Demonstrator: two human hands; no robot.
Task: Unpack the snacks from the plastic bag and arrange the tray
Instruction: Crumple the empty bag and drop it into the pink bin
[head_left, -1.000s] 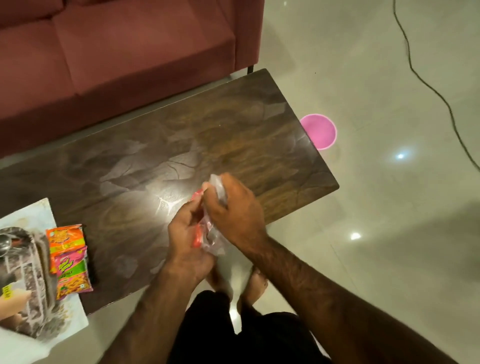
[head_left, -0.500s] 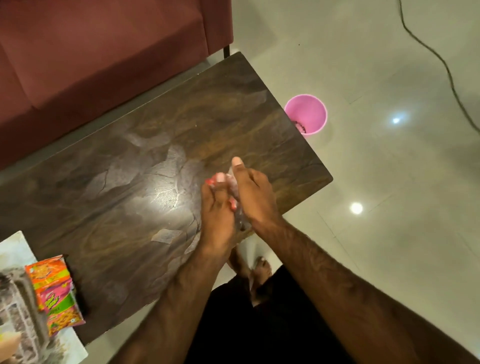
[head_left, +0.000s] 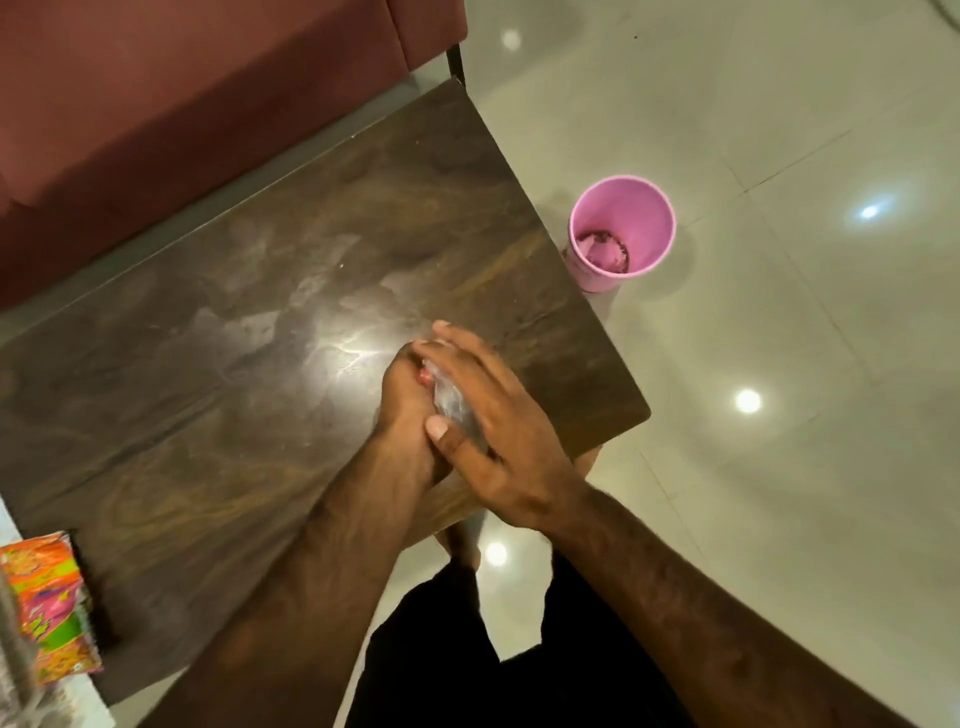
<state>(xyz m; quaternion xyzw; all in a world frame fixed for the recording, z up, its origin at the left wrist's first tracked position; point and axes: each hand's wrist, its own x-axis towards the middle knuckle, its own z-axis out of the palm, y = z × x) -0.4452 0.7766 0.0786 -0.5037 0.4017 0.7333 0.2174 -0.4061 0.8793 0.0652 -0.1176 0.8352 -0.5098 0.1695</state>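
Head: left hand grips, right hand presses one plastic bag.

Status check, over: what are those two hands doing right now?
Left hand grips crumpled plastic bag. Right hand presses flat on it. Snack packets lie far left. Nothing obstructing.

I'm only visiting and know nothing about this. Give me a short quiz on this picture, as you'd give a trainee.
1. True or false: the pink bin stands on the floor beside the table.
2. What do the left hand and right hand hold between them? A: crumpled plastic bag. B: spoon. C: cup.
3. Fill in: the snack packets lie at the picture's ____ edge.
Key: 1 true; 2 A; 3 left.
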